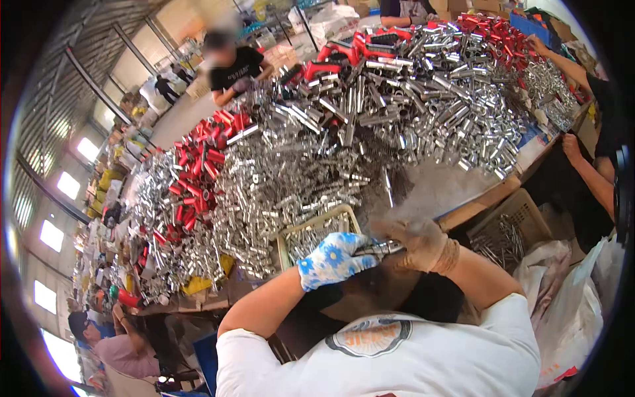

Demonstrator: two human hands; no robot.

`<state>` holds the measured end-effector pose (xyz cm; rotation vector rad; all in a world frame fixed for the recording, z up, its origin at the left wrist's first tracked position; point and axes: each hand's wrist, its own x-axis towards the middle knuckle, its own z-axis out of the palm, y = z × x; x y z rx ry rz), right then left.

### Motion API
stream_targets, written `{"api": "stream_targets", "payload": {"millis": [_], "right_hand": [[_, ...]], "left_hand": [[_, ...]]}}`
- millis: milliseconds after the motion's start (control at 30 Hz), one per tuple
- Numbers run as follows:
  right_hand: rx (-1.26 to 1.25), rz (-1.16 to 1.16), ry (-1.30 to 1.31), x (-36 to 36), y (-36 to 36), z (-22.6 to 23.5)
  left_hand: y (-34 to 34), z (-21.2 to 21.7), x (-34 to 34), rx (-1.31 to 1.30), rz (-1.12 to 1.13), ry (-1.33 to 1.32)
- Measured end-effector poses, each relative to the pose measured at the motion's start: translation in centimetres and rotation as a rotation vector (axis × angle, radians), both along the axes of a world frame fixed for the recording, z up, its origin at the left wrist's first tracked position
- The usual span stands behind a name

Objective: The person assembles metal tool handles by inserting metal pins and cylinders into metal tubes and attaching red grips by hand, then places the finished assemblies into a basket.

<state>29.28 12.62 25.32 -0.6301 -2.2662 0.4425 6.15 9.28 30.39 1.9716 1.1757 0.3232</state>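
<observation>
My left hand [333, 262], in a white glove with blue flowers, is closed around a shiny slender metal piece [382, 249] in front of my chest. The piece points right, toward my right hand [423, 246], which wears a brownish work glove. Motion smears the fingers of that hand, so I cannot tell if they grip the piece's end. Just beyond my left hand, a pale yellow plastic basket [283, 254] holds small silver metal parts. Past both hands, a large heap of shiny metal tubes and sockets [370, 106] covers the table.
Red-handled tools [340, 53] and red parts [198, 165] lie among the heap. The table's wooden edge [479, 204] runs right of my hands. Below it stands a brown crate [529, 215] of metal rods, beside plastic bags [569, 284]. Several other people work around the table.
</observation>
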Motion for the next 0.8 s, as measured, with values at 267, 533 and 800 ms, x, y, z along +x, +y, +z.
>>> {"api": "stream_targets", "payload": {"millis": [267,533,800], "right_hand": [[-1.038,-0.08,0.464,3.5,1.6,-2.5],[-0.559,-0.619,0.324,4.5,4.8,-4.5],[-0.342,-0.566,0.387,4.4,4.7,-6.5]], "left_hand": [[7.2,-0.9,3.3,-0.042,-0.159,-0.107],[22.2,0.7,3.7,0.503,0.473,0.756],[31.1,-2.4,2.6,0.326,0.687,0.61]]}}
